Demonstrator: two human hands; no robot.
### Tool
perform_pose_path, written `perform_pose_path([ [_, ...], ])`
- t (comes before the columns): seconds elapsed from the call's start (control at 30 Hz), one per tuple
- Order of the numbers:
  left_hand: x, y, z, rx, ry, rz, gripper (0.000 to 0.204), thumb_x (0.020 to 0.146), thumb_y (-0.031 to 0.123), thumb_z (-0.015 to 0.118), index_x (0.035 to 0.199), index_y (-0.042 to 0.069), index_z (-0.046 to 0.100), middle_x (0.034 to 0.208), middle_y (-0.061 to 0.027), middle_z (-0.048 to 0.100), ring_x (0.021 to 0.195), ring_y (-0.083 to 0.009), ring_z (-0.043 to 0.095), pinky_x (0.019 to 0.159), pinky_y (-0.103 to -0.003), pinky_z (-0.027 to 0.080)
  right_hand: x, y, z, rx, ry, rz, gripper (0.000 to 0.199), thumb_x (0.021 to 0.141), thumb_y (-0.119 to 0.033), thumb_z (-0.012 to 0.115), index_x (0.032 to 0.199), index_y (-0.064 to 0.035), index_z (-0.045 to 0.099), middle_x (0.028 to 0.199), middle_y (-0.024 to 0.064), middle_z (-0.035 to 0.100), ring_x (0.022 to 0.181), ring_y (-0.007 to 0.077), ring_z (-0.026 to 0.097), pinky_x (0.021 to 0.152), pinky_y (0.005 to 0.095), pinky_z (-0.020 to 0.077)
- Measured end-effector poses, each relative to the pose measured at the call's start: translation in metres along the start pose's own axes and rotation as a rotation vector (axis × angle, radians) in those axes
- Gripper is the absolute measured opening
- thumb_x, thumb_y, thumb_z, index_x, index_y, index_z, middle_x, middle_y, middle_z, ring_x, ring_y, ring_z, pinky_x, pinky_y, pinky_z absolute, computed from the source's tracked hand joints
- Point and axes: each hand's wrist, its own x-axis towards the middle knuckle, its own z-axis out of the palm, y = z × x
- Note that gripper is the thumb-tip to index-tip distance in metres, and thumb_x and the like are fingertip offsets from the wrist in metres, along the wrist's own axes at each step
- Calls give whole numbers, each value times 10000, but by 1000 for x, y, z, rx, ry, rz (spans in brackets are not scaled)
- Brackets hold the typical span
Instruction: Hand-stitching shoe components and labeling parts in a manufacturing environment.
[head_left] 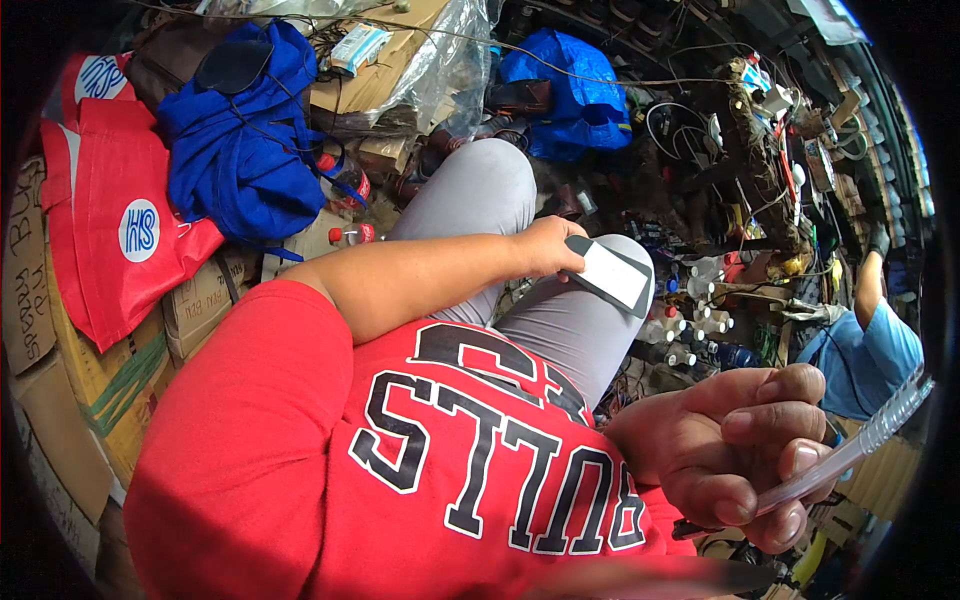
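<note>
My left hand reaches across my grey-trousered knee and grips a flat dark grey piece with a white card on it, held against the knee. My right hand is close to the camera at the lower right, fingers curled around a clear plastic pen that points up to the right. My red printed shirt fills the lower middle of the view.
A red bag and cardboard boxes lie at the left, blue bags behind. Small white-capped bottles and tangled wires crowd the shelf ahead. Another person in a light blue shirt stands at the right.
</note>
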Motion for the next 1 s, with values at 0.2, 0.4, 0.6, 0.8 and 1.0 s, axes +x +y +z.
perform_pose_path([
  [0.2, 5, 2, 7, 11, -56, -22, 197, 717, 49, 651, 906, -1, 628, 774, -46, 621, 648, -118, 573, 556, -253, 480, -2, -3, 0, -76, 39, 27, 184, 916, -329, 502, 1087, -261, 505, 1045, -6, 530, 581, 98, 430, 626, 317, 284],
  [0.4, 25, 2, 41, -124, -292, 4, 202, 726, 60, 657, 910, -10, 613, 794, -53, 609, 699, -130, 579, 586, -271, 490, -20, 0, -11, 12, 204, 270, 266, 858, -244, 607, 1085, -169, 488, 910, 54, 511, 644, 131, 448, 590, 312, 336],
  [0.6, 29, -1, 62, -99, -458, -134, 228, 759, 146, 688, 940, 20, 628, 868, -30, 633, 774, -125, 590, 663, -259, 481, -33, -6, -28, 649, 476, 942, 201, 818, -26, 635, 951, -67, 490, 870, 63, 554, 758, 83, 530, 591, 214, 437],
  [0.8, 25, 28, 114, 353, -679, -261, 136, 741, 115, 679, 862, 58, 651, 808, -22, 645, 723, -133, 604, 641, -272, 490, -35, -26, -49, 801, 585, 895, 170, 890, -206, 560, 976, -97, 461, 795, 68, 550, 593, 103, 475, 671, 304, 422],
  [1.0, 33, -41, 114, 61, -766, -275, 449, 813, 350, 602, 1205, 153, 510, 995, -98, 649, 844, -210, 616, 952, -405, 292, -29, -51, -67, 1053, 567, 779, 347, 946, -321, 387, 1171, -68, 467, 901, 95, 595, 629, 108, 536, 722, 330, 439],
])
